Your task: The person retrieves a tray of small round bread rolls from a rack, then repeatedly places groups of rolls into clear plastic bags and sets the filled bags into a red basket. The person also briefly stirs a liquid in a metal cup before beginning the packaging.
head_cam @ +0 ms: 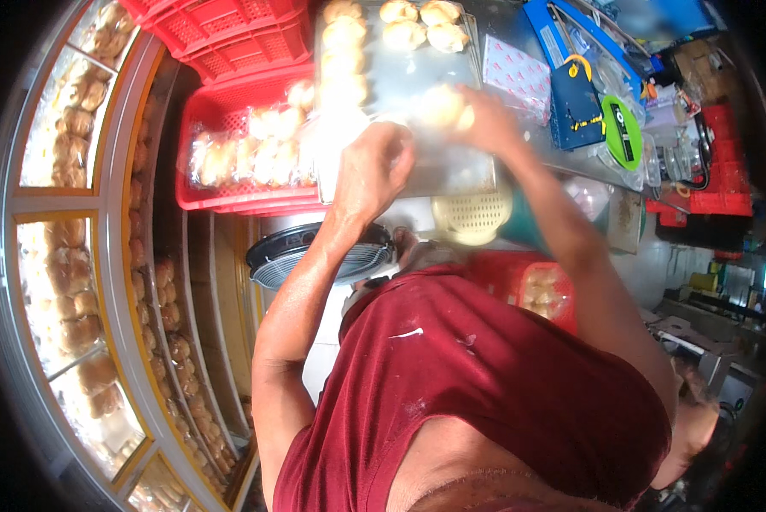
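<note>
A metal baking tray (415, 77) lies before me with golden bread buns (344, 61) in a column on its left side. Several more buns (421, 25) sit in pairs at its far end. Over the tray's near half, my right hand (485, 121) has its fingers closed around a bun (441, 107), both blurred by motion. To its left, my left hand (379, 163) is raised with curled fingers above the near left corner. Strong glare beside its fingertips hides whether they pinch anything, such as clear plastic.
Bagged buns fill a red plastic crate (248, 198) at left, below stacked red crates (242, 32). A glass display case (104, 211) of bread runs down the left. Right of the tray lie a patterned packet (516, 77) and a green-rimmed lid (623, 132). Below stands a black fan (319, 253).
</note>
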### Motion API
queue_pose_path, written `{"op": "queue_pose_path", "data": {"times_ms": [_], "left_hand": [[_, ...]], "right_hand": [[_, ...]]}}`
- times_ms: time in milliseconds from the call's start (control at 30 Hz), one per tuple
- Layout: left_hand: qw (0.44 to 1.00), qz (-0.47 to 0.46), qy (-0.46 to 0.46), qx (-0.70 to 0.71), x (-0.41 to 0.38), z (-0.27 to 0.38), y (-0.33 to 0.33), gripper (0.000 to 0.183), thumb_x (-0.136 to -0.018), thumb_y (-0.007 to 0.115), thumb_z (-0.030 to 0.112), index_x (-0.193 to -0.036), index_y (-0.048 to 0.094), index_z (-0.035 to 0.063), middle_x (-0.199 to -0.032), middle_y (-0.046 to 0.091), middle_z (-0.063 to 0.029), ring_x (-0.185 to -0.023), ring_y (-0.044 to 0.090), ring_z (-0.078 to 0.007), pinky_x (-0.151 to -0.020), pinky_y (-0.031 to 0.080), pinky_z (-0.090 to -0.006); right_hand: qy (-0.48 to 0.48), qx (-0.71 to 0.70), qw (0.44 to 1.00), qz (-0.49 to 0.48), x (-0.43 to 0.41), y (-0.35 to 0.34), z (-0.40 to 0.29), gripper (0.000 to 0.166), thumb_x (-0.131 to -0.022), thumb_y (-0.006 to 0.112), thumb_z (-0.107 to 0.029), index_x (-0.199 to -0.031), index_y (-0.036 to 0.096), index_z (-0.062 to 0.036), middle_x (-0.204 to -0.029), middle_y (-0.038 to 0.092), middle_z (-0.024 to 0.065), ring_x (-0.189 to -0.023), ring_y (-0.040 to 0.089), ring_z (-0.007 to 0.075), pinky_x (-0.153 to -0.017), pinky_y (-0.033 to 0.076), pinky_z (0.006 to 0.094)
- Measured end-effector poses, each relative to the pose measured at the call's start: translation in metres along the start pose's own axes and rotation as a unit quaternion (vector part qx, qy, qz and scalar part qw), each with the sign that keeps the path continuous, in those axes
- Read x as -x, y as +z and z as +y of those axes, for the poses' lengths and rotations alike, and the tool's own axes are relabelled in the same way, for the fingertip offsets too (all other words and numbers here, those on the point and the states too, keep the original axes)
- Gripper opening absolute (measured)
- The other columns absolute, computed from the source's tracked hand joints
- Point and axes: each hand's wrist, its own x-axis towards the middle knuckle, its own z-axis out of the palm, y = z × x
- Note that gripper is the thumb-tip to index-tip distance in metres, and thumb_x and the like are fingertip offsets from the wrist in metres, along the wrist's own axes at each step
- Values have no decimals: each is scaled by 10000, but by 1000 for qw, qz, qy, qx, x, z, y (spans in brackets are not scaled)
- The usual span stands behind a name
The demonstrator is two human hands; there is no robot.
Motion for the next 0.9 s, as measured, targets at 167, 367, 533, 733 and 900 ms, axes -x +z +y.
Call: {"op": "queue_pose_path", "data": {"times_ms": [167, 367, 533, 733, 900], "left_hand": [[982, -96, 122, -106, -3, 10, -3, 154, -839, 637, -9, -985, 677, 9, -994, 647, -136, -780, 674, -259, -713, 555, -372], [946, -150, 126, -260, -23, 2, 0, 405, -757, 525, -79, -1123, 685, -10, -1143, 650, -201, -1015, 654, -374, -938, 527, -418], [970, -145, 92, -170, -44, 21, 1, 518, -736, 524, -61, -1240, 638, -29, -1229, 633, -227, -1094, 634, -390, -971, 511, -410], [969, -208, 50, -120, -59, 37, 11, 598, -719, 586, -61, -1316, 587, -24, -1335, 587, -226, -1145, 623, -375, -983, 516, -391], [937, -222, 113, -244, -45, 23, 31, 664, -721, 604, -92, -1376, 495, -78, -1423, 512, -237, -1196, 598, -375, -1011, 517, -394]], "right_hand": [[-2, -47, 998, 34, -1, 3, -2, 848, -678, 834, -490, -1413, 539, -186, -1388, 578, 159, -1276, 545, 347, -1047, 434, 484], [26, -143, 984, 99, 6, 0, 14, 706, -694, 834, -394, -1321, 607, -161, -1150, 707, 143, -1047, 686, 319, -912, 532, 451], [12, -297, 951, 79, 48, -55, 4, 770, -658, 871, -341, -1343, 595, -120, -1194, 697, 152, -1059, 685, 284, -936, 528, 373], [-114, -151, 976, 103, 74, -68, -32, 645, -679, 802, -262, -1270, 626, -74, -1099, 683, 167, -1045, 648, 355, -932, 516, 451], [-64, -118, 991, 16, 46, -17, -54, 710, -712, 788, -205, -1361, 541, -59, -1228, 623, 213, -1177, 578, 409, -1009, 480, 465]]}}
